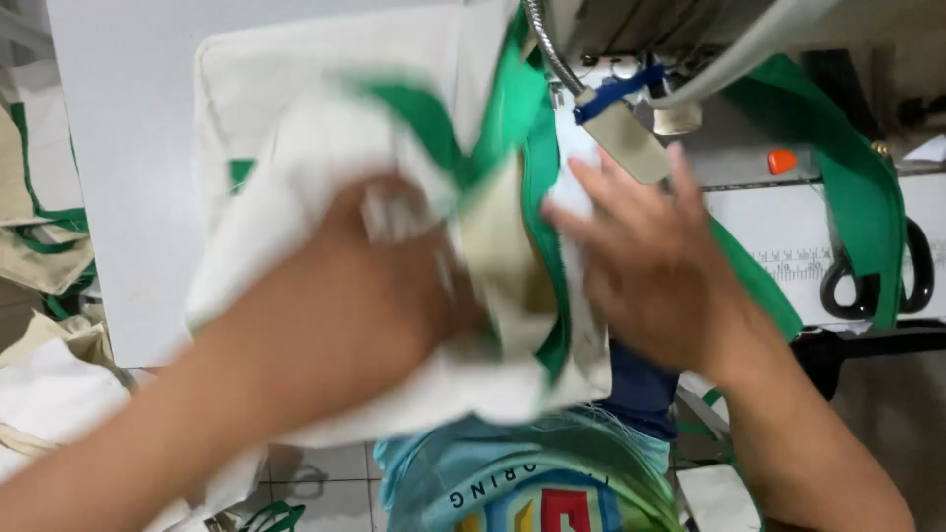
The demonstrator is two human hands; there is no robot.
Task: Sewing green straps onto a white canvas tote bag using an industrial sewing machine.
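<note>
White bench (128,197) of a sewing station, machine head (631,30) top right, more bags piled at left. Cream bag (296,128) w/ green trim (537,197) lies bunched on the bench edge, long axis approx. near-to-far, trim toward the machine. Left hand (384,286) clutches the cloth, fingers closed in it. Right hand (641,266) spread flat on it. Risk: fingers close to the needle area; loose folds could snag.
</note>
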